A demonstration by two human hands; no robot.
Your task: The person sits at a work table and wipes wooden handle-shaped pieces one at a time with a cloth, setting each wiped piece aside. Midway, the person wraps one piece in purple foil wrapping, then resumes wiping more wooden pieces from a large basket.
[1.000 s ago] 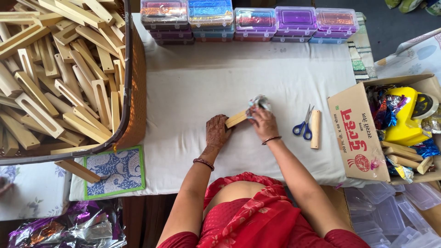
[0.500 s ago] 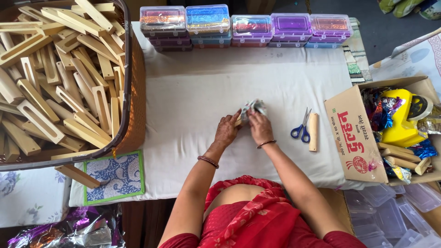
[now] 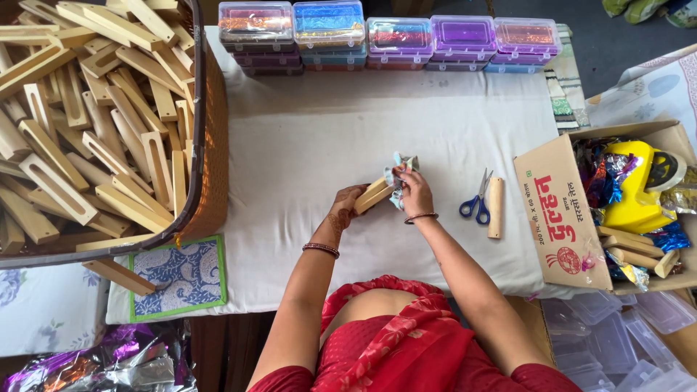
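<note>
Both hands up over the middle of the white cloth (image 3: 305,145), working one piece between them. Left hand (image 3: 347,210) clamped round the near end of a pale wooden block (image 3: 372,196), fingers curled over it. Long axis of that block running on a slant, low end tucked into the left palm, high end pointing up and to the right, toward the far side of the table. Right hand (image 3: 415,192) pinched shut on a scrap of shiny foil (image 3: 401,173) at the block's upper end, foil crumpled and touching the wood, silvery with a hint of blue. Bangle on each wrist. Just to the right, blue-handled scissors (image 3: 475,199) lying flat on the cloth, blades pointing away from the person, and beside them a second wooden piece (image 3: 496,208) lying lengthwise, near to far. Further right, an open cardboard box (image 3: 563,210) holding a yellow tape dispenser (image 3: 639,185), coloured foil and more wooden bits. Along the far edge, a row of clear plastic boxes (image 3: 392,36) with bright foil inside, stacked. On the left, a big basket (image 3: 207,167) heaped with slotted wooden blocks. Near the front left corner, a blue patterned mat (image 3: 178,276) with a green border.
</note>
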